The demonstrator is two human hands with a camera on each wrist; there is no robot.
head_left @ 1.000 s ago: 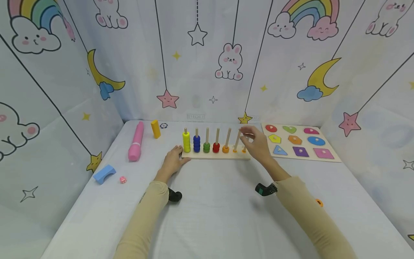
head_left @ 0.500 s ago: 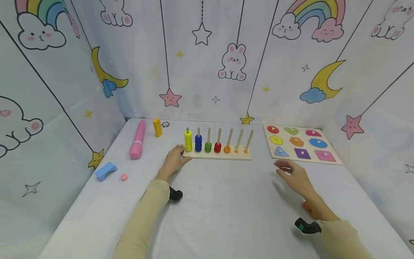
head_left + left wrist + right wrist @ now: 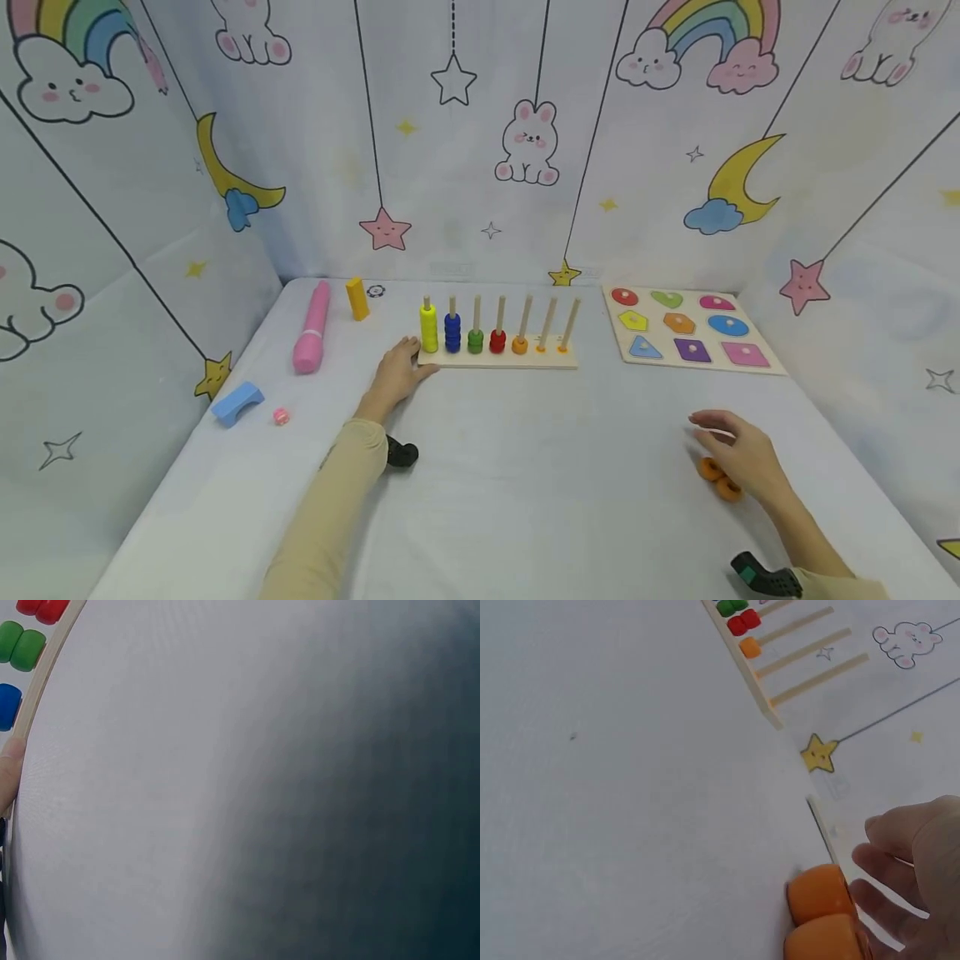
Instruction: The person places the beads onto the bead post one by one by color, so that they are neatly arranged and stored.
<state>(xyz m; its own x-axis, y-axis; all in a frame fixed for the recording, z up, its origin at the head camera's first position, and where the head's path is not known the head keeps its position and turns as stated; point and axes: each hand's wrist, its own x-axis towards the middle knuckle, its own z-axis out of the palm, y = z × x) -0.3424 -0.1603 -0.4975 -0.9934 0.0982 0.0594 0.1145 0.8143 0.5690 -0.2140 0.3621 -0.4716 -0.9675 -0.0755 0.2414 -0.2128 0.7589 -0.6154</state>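
Note:
A wooden peg stand with a row of upright pegs stands at the table's back middle. Yellow rings, blue rings, green rings, red rings and one orange ring sit on its pegs; the two rightmost pegs are bare. My left hand holds the stand's left end, its thumb against the front edge in the left wrist view. At the right, my right hand hovers with loosely bent fingers beside two loose orange rings, gripping nothing.
A shape puzzle board lies at the back right. To the left are a pink stick-like toy, a yellow block, a blue arch block and a small pink die-like piece. A patterned curtain closes off the back.
My right hand has moved from the stand's right pegs back and rightward to the loose orange rings. My left hand stays at the stand's left end.

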